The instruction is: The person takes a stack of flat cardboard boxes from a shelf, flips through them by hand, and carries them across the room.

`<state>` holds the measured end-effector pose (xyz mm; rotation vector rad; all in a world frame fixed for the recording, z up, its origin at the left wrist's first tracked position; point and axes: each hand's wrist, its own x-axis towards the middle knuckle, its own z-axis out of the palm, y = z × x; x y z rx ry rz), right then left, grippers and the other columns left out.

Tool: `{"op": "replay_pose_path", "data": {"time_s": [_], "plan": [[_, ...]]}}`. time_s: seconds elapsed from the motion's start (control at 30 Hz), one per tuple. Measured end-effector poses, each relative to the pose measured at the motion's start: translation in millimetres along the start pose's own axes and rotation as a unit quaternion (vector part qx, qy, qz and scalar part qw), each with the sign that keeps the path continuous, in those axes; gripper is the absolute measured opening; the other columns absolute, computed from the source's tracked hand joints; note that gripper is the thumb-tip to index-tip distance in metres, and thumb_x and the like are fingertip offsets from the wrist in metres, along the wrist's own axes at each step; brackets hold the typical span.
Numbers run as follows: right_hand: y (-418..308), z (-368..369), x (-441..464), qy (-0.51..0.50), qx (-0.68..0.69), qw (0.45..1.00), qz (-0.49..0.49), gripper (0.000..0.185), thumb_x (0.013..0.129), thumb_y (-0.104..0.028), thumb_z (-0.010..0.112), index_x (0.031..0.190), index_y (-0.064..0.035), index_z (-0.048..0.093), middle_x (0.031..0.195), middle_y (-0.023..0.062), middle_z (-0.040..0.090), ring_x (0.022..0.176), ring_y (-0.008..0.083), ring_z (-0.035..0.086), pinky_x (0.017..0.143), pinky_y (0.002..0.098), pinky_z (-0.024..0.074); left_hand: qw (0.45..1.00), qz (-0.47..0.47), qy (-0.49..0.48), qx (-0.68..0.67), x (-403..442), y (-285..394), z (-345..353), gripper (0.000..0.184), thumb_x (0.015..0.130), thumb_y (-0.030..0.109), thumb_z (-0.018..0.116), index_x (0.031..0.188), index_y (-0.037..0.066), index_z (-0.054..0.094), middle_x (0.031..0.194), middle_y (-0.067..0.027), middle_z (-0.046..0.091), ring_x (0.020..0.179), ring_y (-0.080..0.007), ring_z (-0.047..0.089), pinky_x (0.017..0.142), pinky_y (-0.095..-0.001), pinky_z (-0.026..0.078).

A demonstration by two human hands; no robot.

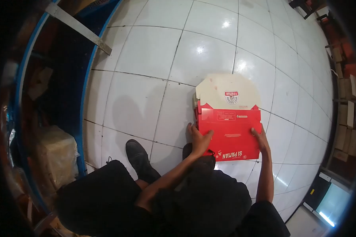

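Note:
A stack of flattened cardboard food boxes (231, 132), red with a cream flap (211, 87) at the far end, is between my hands. White lettering reading "SI PAMAN" shows on the red panel near me. My left hand (200, 140) grips the near left edge, its thumb lying on top of the red face. On the opposite edge, my right hand (261, 139) holds the stack with its thumb on top and its other fingers mostly hidden beneath. Whether the stack touches the floor, I cannot tell.
White floor tiles (142, 94) spread under and ahead of me. At the left stands a blue-framed shelf (91, 63) with a plastic-wrapped bundle (57, 154) inside. Along the right wall are several cardboard pieces (346, 114). My dark shoe (138, 156) is left of the stack.

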<state>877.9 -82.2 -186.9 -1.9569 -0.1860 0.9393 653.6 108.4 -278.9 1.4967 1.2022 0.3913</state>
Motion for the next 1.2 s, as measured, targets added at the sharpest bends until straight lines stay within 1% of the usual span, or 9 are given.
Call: {"op": "replay_pose_path", "data": {"time_s": [0.1, 0.2, 0.3, 0.5, 0.57, 0.77, 1.0, 1.1, 1.2], "plan": [[9.3, 2.4, -5.8, 0.010, -0.010, 1.000, 0.025, 0.069, 0.092, -0.047, 0.077, 0.138, -0.0039, 0.051, 0.116, 0.0095, 0.064, 0.105, 0.0191, 0.060, 0.093, 0.0361, 0.0517, 0.994, -0.054, -0.076, -0.063, -0.7, 39.4, -8.4, 0.079, 0.078, 0.027, 0.082, 0.131, -0.015, 0.042, 0.130, -0.0345, 0.051, 0.127, -0.0509, 0.047, 0.109, -0.0528, 0.040], [16.6, 3.4, -15.5, 0.027, -0.002, 0.998, 0.052, 0.068, 0.095, -0.047, 0.074, 0.141, -0.0035, 0.048, 0.121, 0.0115, 0.062, 0.107, 0.0203, 0.059, 0.093, 0.0375, 0.0514, 0.998, 0.024, -0.037, 0.055, -1.9, 30.8, 0.6, 0.076, 0.075, 0.024, 0.082, 0.128, -0.014, 0.043, 0.125, -0.0323, 0.054, 0.124, -0.0488, 0.050, 0.106, -0.0537, 0.041], [24.0, 4.7, -19.3, 0.043, 0.021, 0.996, 0.078, 0.068, 0.098, -0.046, 0.070, 0.145, -0.0035, 0.044, 0.129, 0.0110, 0.060, 0.113, 0.0204, 0.057, 0.098, 0.0368, 0.0482, 0.997, -0.001, -0.068, 0.042, 10.3, 34.0, -1.0, 0.075, 0.073, 0.023, 0.083, 0.126, -0.013, 0.043, 0.120, -0.0309, 0.056, 0.122, -0.0470, 0.051, 0.105, -0.0537, 0.041], [44.0, 4.5, -23.3, 0.021, 0.081, 0.996, 0.024, 0.069, 0.099, -0.048, 0.066, 0.148, -0.0052, 0.042, 0.122, 0.0074, 0.058, 0.108, 0.0169, 0.053, 0.096, 0.0342, 0.0464, 0.966, -0.177, -0.151, -0.111, 26.1, 64.8, -25.6, 0.073, 0.076, 0.027, 0.084, 0.124, -0.013, 0.047, 0.117, -0.0261, 0.059, 0.104, -0.0373, 0.063, 0.095, -0.0475, 0.052], [31.3, 4.5, -24.8, 0.017, 0.048, 0.999, 0.002, 0.067, 0.100, -0.044, 0.067, 0.148, -0.0053, 0.042, 0.118, 0.0061, 0.059, 0.105, 0.0159, 0.055, 0.094, 0.0336, 0.0476, 0.974, -0.162, -0.135, -0.081, 35.6, 45.3, -24.3, 0.069, 0.079, 0.028, 0.083, 0.123, -0.012, 0.049, 0.118, -0.0248, 0.061, 0.101, -0.0344, 0.066, 0.092, -0.0443, 0.054], [-30.9, -3.9, -41.7, -0.023, 0.031, 0.999, 0.036, 0.051, 0.096, -0.022, 0.076, 0.135, -0.0060, 0.048, 0.112, 0.0064, 0.067, 0.096, 0.0143, 0.064, 0.090, 0.0308, 0.0526, 0.977, -0.161, -0.106, -0.093, 36.3, 48.1, -38.6, 0.067, 0.086, 0.032, 0.079, 0.129, -0.011, 0.051, 0.122, -0.0245, 0.064, 0.109, -0.0328, 0.067, 0.096, -0.0399, 0.053], [-130.8, 6.9, -37.1, -0.007, -0.034, 0.996, 0.079, 0.046, 0.091, -0.014, 0.081, 0.123, -0.0062, 0.049, 0.108, 0.0109, 0.071, 0.099, 0.0168, 0.068, 0.089, 0.0355, 0.0555, 0.943, -0.213, -0.115, -0.229, 53.1, 62.6, -36.5, 0.059, 0.099, 0.037, 0.069, 0.135, -0.006, 0.053, 0.126, -0.0178, 0.065, 0.114, -0.0267, 0.063, 0.101, -0.0396, 0.049], [-169.8, 20.2, -46.1, 0.005, -0.038, 0.999, -0.027, 0.046, 0.090, -0.011, 0.079, 0.125, -0.0053, 0.050, 0.109, 0.0101, 0.069, 0.102, 0.0187, 0.068, 0.084, 0.0349, 0.0563, 0.950, -0.166, -0.109, -0.243, 60.5, 72.3, -28.0, 0.058, 0.102, 0.040, 0.064, 0.137, -0.004, 0.054, 0.127, -0.0158, 0.064, 0.117, -0.0256, 0.061, 0.103, -0.0391, 0.047], [-235.2, 43.4, -74.9, 0.037, -0.197, 0.978, -0.061, 0.051, 0.084, -0.009, 0.081, 0.124, -0.0052, 0.049, 0.109, 0.0110, 0.068, 0.091, 0.0185, 0.069, 0.085, 0.0351, 0.0564, 0.900, -0.156, -0.206, -0.351, 70.2, 44.5, -22.0, 0.063, 0.104, 0.049, 0.060, 0.139, -0.003, 0.053, 0.130, -0.0154, 0.062, 0.120, -0.0248, 0.059, 0.107, -0.0395, 0.045]]}}
